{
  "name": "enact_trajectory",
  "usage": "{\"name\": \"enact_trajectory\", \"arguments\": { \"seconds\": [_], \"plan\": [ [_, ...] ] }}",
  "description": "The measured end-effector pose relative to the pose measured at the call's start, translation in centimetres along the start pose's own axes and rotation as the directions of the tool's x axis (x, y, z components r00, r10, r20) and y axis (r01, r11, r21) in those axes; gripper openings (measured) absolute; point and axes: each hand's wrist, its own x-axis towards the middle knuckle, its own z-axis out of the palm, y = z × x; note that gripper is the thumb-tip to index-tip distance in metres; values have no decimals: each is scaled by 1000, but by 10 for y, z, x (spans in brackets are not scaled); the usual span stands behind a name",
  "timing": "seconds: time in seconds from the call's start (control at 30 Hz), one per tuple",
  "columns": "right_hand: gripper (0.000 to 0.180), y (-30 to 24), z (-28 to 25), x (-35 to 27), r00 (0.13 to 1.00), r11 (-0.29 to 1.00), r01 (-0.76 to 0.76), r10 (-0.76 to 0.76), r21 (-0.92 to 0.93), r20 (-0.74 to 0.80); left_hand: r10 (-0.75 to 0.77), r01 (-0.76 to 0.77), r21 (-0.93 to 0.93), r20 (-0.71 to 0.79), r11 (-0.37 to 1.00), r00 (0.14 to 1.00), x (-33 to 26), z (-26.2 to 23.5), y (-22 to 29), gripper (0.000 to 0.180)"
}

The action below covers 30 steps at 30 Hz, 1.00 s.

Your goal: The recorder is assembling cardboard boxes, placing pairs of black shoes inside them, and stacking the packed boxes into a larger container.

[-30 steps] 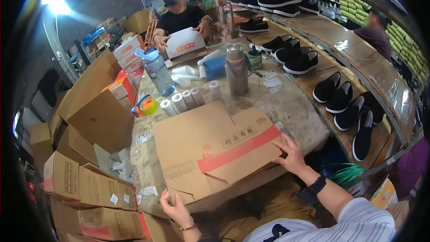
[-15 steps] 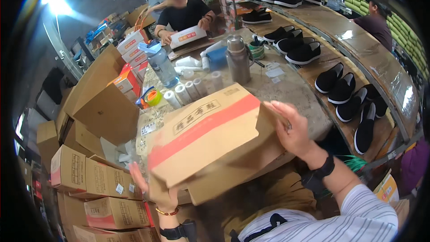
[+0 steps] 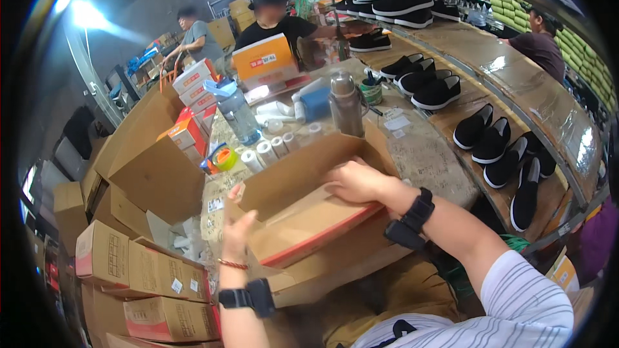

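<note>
A brown cardboard box (image 3: 303, 219) with a red stripe is tipped on its side at the near edge of the speckled table (image 3: 432, 158), its flaps open. My left hand (image 3: 237, 229) grips its left end, fingers up along the flap. My right hand (image 3: 358, 182) lies on top of the box near the upper flap, pressing on it. Both wrists wear black bands.
Tape rolls (image 3: 267, 151), a water bottle (image 3: 237, 113), a steel flask (image 3: 347, 106) and small boxes (image 3: 190, 80) crowd the table's far side. Black shoes (image 3: 490, 142) line the wooden bench on the right. Stacked cartons (image 3: 129, 264) stand left. Three other people work behind.
The box, lying flat on the table a second ago, was lifted and turned onto its side. Both my hands shifted along it; a flap now stands open toward me.
</note>
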Motion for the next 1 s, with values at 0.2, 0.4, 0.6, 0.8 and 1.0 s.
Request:
{"name": "enact_trajectory", "arguments": {
  "seconds": [0.2, 0.4, 0.6, 0.8, 1.0],
  "plan": [
    [4, -28, -42, -8, 700, 885, 389, -465, -257, -542, 87, 3, 648, -106, 761, 991, -5, 6, -5, 119],
    [34, 25, -36, -14, 782, 845, -159, 424, 511, -458, 232, -151, 649, -41, 746, 972, 3, 1, -25, 96],
    [73, 28, -57, -23, 995, 982, -104, 101, 159, 24, 243, -215, 717, 64, 663, 968, -9, 5, -10, 76],
    [50, 13, -40, -35, 953, 989, -117, 137, 90, -270, 201, -42, 968, -9, 248, 980, -33, 59, 25, 77],
    [35, 25, -57, -63, 909, 813, 63, 192, 578, -369, 226, -63, 972, 11, 228, 974, -41, 62, 48, 41]
  ]
}}
